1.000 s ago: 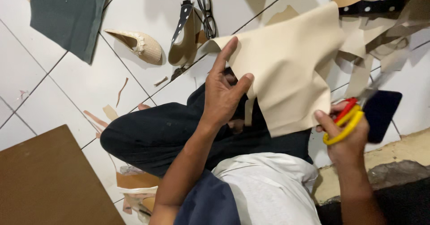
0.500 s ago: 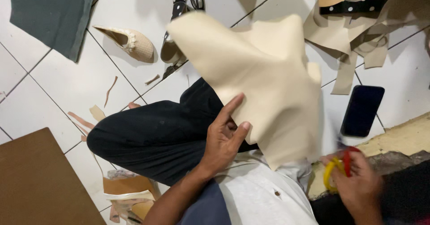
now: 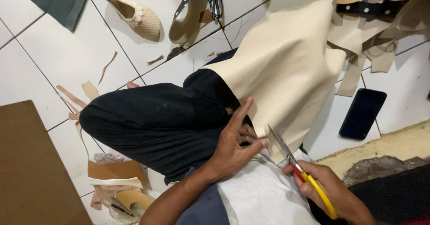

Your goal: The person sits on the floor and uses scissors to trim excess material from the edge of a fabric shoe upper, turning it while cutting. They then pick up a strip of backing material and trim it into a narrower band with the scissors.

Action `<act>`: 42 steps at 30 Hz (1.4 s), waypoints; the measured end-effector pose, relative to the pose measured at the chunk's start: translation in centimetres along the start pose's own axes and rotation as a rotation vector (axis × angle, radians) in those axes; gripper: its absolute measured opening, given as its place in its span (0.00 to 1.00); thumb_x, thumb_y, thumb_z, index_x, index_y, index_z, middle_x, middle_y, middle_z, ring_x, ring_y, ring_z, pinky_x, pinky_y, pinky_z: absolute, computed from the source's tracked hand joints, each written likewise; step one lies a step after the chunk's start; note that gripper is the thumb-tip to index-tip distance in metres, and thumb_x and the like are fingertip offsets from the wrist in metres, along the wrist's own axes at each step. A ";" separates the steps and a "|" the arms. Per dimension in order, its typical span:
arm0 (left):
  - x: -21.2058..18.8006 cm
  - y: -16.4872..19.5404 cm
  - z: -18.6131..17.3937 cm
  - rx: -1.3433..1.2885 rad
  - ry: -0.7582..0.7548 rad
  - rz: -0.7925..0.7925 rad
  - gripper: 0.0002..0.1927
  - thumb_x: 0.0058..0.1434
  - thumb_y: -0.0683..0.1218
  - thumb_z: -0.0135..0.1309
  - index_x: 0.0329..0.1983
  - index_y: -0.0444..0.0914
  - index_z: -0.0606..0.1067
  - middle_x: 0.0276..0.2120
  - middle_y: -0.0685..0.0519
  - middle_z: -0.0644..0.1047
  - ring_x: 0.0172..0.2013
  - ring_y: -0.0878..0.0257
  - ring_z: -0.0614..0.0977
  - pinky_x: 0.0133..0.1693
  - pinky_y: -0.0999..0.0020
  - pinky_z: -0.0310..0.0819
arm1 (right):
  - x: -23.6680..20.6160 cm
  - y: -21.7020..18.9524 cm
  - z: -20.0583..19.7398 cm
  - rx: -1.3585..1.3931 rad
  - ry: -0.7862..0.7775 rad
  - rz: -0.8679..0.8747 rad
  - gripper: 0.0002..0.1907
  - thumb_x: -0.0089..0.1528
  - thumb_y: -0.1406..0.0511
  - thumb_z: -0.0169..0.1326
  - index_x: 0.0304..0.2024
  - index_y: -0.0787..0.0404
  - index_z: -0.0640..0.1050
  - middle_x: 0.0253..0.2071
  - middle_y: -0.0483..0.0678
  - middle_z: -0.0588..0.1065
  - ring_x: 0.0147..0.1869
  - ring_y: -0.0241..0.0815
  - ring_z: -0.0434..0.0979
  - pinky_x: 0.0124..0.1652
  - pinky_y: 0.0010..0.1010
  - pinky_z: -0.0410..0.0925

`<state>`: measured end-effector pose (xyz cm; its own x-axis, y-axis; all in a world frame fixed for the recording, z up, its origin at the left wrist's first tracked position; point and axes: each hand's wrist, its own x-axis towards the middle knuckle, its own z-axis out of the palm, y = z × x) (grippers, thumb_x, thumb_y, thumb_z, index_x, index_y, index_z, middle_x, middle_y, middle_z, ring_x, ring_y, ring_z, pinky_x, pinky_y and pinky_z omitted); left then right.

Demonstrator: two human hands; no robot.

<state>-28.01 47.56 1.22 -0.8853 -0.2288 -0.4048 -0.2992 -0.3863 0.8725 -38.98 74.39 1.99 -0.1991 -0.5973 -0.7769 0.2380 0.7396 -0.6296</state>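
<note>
Since half a second before, the scissors (image 3: 291, 160) had come up from the lower right and their open blades now met the lower edge of the cream sheet (image 3: 286, 68), while the left hand (image 3: 235, 142) had shifted to that same edge. Largest in view, the white tiled floor (image 3: 67, 54) carried a brown board (image 3: 31, 162) at the lower left. Across the person's bent, black-trousered leg (image 3: 156, 122) the cream sheet lay draped, its far end reaching toward the tan offcuts (image 3: 358, 68). The left hand pinched the sheet's edge with thumb raised and fingers spread. The right hand (image 3: 333, 196) was closed around the yellow and red handles of the scissors. A dark phone (image 3: 363, 114) lay just right of the sheet, and a beige shoe (image 3: 139, 16) sat well apart at the top.
</note>
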 end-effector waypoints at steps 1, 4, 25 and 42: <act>-0.2 0.1 0.0 -0.048 -0.009 -0.038 0.51 0.59 0.40 0.62 0.80 0.43 0.46 0.65 0.49 0.66 0.41 0.67 0.79 0.44 0.69 0.79 | -0.1 -0.2 0.0 -0.018 -0.021 -0.011 0.40 0.55 0.35 0.52 0.49 0.61 0.80 0.27 0.41 0.66 0.31 0.35 0.65 0.31 0.28 0.67; -0.4 -0.2 -0.2 0.216 -0.010 0.017 0.51 0.61 0.44 0.64 0.81 0.42 0.47 0.41 0.45 0.77 0.41 0.66 0.80 0.49 0.68 0.78 | -0.5 -0.3 -0.3 -0.113 -0.050 -0.021 0.31 0.56 0.44 0.54 0.47 0.61 0.82 0.26 0.43 0.68 0.31 0.37 0.67 0.32 0.30 0.68; 16.2 7.7 -9.2 0.098 0.309 0.652 0.50 0.67 0.41 0.58 0.80 0.39 0.38 0.67 0.38 0.67 0.60 0.53 0.81 0.62 0.57 0.79 | 8.1 -0.1 -3.7 0.347 0.956 -0.503 0.15 0.65 0.72 0.62 0.47 0.62 0.68 0.40 0.46 0.75 0.36 0.33 0.74 0.36 0.24 0.70; 5.2 -2.4 -5.9 0.211 0.346 0.121 0.46 0.71 0.46 0.50 0.82 0.44 0.36 0.39 0.49 0.79 0.37 0.65 0.81 0.46 0.71 0.78 | 3.5 -3.7 0.0 0.049 0.196 -0.099 0.29 0.60 0.48 0.50 0.52 0.62 0.81 0.28 0.46 0.78 0.28 0.35 0.76 0.29 0.29 0.74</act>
<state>-29.80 42.05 -4.62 -0.7576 -0.5614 -0.3329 -0.2988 -0.1552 0.9416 -40.53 69.53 1.63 -0.4031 -0.5909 -0.6988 0.2535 0.6616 -0.7057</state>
